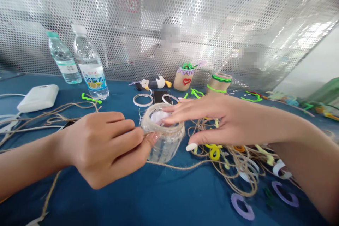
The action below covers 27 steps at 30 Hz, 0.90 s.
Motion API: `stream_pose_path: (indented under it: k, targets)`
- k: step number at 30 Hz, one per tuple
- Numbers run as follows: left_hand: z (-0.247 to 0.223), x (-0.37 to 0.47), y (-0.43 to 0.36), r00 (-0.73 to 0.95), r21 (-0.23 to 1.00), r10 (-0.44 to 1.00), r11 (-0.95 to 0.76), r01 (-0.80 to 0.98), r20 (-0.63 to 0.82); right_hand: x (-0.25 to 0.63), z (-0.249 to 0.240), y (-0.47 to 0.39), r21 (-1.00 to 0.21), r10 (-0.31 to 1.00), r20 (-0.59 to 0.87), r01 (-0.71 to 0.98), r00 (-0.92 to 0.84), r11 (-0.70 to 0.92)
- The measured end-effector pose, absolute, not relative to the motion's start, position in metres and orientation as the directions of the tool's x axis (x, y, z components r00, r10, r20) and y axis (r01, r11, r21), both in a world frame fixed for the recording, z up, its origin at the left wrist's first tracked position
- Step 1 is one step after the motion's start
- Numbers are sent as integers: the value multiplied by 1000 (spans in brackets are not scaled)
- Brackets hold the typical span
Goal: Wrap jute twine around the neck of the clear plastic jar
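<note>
Here we are at the glass jar (165, 150), upright on the blue table (169, 201) between the two hands, and the left hand (106, 148) has its fingers curled in, pinching twine (182, 168) right against the jar's neck! Over on the other side, the right hand (222, 116) is spread wide, holding nothing that shows, fingertips at the mouth; whether they press the rim, I cannot tell. This looks like laying the strand round the neck, and the next move seems to call for a taut line, a steady jar and slack from the loose coils at right
</note>
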<state>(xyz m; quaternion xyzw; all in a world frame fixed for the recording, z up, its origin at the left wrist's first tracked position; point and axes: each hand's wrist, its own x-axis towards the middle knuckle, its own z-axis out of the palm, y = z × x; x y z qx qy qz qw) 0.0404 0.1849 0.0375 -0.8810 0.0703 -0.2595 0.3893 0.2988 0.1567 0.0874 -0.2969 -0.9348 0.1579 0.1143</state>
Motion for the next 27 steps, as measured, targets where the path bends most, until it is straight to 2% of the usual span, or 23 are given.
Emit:
stream_pose_path:
  k: [7,11,15,18,23,27]
  targets:
    - [41,43,182,857,-727,-332,-684,69,394,275,73,149,-243,614,255,565,-747,788]
    - [43,43,184,843,-756,-396,-654,18,363,278,76,150,-238,612,170,571,-772,786]
    - [40,42,185,843,-749,-383,-662,35,378,293,85,155,-288,613,83,570,-786,769]
    - [39,41,185,841,-756,-387,-653,41,379,298,87,159,-324,607,70,557,-792,765]
    - [37,42,185,851,-721,-335,-689,72,404,286,78,154,-378,644,220,545,-733,749]
    - [35,43,186,845,-697,-333,-714,65,420,274,71,147,-295,652,296,582,-698,758]
